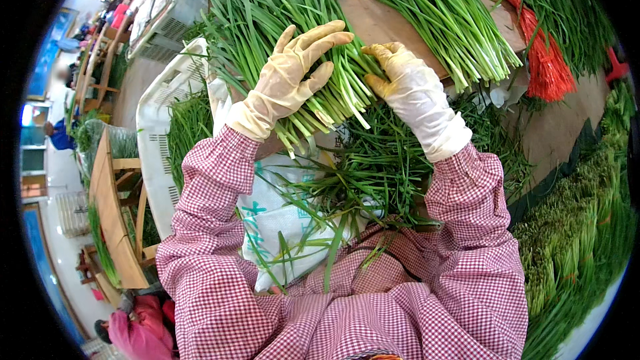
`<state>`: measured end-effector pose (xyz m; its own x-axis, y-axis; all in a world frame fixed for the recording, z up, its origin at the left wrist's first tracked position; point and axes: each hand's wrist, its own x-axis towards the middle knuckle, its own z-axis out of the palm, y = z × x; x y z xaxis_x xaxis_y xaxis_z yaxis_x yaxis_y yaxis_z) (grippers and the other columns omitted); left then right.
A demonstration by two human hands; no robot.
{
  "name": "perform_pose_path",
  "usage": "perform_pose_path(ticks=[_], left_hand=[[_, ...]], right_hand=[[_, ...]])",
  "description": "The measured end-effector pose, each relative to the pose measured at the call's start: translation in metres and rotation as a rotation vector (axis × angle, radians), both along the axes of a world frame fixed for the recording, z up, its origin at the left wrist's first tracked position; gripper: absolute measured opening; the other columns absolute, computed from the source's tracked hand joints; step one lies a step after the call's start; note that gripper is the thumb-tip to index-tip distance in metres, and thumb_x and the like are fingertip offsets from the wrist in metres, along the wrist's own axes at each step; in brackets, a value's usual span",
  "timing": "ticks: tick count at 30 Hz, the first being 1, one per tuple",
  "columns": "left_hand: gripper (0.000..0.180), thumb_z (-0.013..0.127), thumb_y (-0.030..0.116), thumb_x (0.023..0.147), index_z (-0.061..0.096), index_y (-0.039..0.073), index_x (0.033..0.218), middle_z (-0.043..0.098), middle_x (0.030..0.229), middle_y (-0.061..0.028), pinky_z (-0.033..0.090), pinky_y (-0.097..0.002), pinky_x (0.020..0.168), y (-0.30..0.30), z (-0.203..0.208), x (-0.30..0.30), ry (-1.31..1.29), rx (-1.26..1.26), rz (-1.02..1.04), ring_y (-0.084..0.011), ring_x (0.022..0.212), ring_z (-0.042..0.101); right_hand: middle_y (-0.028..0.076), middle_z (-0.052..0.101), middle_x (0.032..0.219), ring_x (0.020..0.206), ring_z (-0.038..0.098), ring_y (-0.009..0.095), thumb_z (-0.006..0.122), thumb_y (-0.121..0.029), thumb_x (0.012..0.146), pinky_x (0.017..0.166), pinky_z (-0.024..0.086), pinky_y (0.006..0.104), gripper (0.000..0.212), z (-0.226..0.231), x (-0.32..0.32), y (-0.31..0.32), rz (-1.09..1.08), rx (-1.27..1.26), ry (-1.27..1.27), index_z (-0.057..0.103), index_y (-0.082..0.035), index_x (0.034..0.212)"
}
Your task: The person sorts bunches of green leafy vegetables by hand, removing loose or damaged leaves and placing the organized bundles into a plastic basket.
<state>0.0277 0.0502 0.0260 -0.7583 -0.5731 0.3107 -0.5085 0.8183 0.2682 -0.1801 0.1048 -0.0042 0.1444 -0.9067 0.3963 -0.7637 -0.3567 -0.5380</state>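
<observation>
Both my hands wear thin cream gloves. My left hand (291, 80) rests over a heap of garlic chives (270, 20), its fingers spread and its palm down across the stems. Pale stem ends point toward me past the edge of the wooden table (377, 17). At the right edge of the same heap is my right hand (408, 83), its fingers bent and the thumb apart from them. Its fingertips are beside the stems, and I see nothing gripped. A second heap of chives (433, 20) lies on the table to the right.
Red ties (548, 60) hang at the table's right side. Loose green leaves (390, 153) and a white sack (290, 220) cover my lap. A white plastic basket (155, 113) stands left, near a wooden stool (115, 207). Bundled chives (573, 233) line the right; another person (141, 330) is lower left.
</observation>
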Motion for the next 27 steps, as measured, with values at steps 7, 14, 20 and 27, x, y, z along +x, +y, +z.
perform_pose_path(ticks=[7,14,20,27], left_hand=[[0.037,0.044,0.015,0.085,0.048,0.020,0.121,0.042,0.135,-0.0030,0.013,-0.0447,0.108,0.003,-0.001,0.006,0.011,0.008,0.016,-0.0215,0.125,0.039],[0.041,0.036,0.025,0.088,0.043,0.011,0.125,0.046,0.131,-0.0056,0.012,-0.0452,0.109,-0.019,0.003,-0.010,-0.105,-0.029,-0.150,-0.0225,0.127,0.038],[0.038,0.038,0.021,0.086,0.048,0.019,0.123,0.047,0.132,-0.0029,0.014,-0.0454,0.109,-0.024,-0.004,-0.011,-0.136,0.025,-0.171,-0.0205,0.127,0.037],[0.039,0.030,0.026,0.089,0.049,0.018,0.122,0.047,0.131,-0.0025,0.014,-0.0454,0.108,-0.024,-0.008,-0.011,-0.113,0.015,-0.201,-0.0222,0.128,0.035]], right_hand=[[0.012,0.059,0.095,0.080,0.060,0.028,0.063,-0.013,0.076,0.070,0.048,0.0352,0.028,-0.012,-0.008,-0.009,0.038,0.125,-0.298,0.062,-0.012,0.104],[0.005,0.058,0.094,0.085,0.056,0.023,0.064,-0.015,0.073,0.076,0.040,0.0366,0.016,-0.007,0.000,-0.016,0.023,-0.237,0.363,0.064,-0.013,0.089],[0.003,0.056,0.089,0.085,0.055,0.021,0.063,-0.016,0.075,0.078,0.040,0.0374,0.008,0.003,-0.012,0.006,0.045,-0.179,0.297,0.063,-0.014,0.083],[0.008,0.059,0.074,0.067,0.059,0.025,0.065,-0.011,0.075,0.064,0.051,0.0341,0.008,-0.037,-0.055,0.148,0.448,0.684,0.139,0.064,-0.007,0.082]])
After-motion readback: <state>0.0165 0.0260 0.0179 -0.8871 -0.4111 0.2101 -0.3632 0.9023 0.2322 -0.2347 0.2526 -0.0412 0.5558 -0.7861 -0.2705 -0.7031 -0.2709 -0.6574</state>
